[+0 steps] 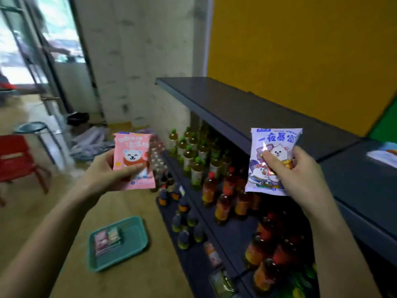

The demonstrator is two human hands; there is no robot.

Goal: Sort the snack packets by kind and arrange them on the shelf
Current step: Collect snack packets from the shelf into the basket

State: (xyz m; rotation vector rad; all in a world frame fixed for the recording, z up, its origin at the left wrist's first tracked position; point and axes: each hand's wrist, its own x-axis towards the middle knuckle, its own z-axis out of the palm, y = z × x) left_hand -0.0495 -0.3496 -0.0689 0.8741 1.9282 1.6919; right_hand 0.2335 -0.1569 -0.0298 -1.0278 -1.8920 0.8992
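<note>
While the left hand (103, 168) grips a pink packet (133, 160) out over the floor, the right hand (300, 168) pinches a lilac packet (272, 160) upright just before the bare top shelf (225, 108), so the right looks nearer.

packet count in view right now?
4 clear: pink packet in the left hand, purple packet in the right hand, pale packet and yellowish packet side by side in the teal tray. More may lie stacked beneath those two.
</note>
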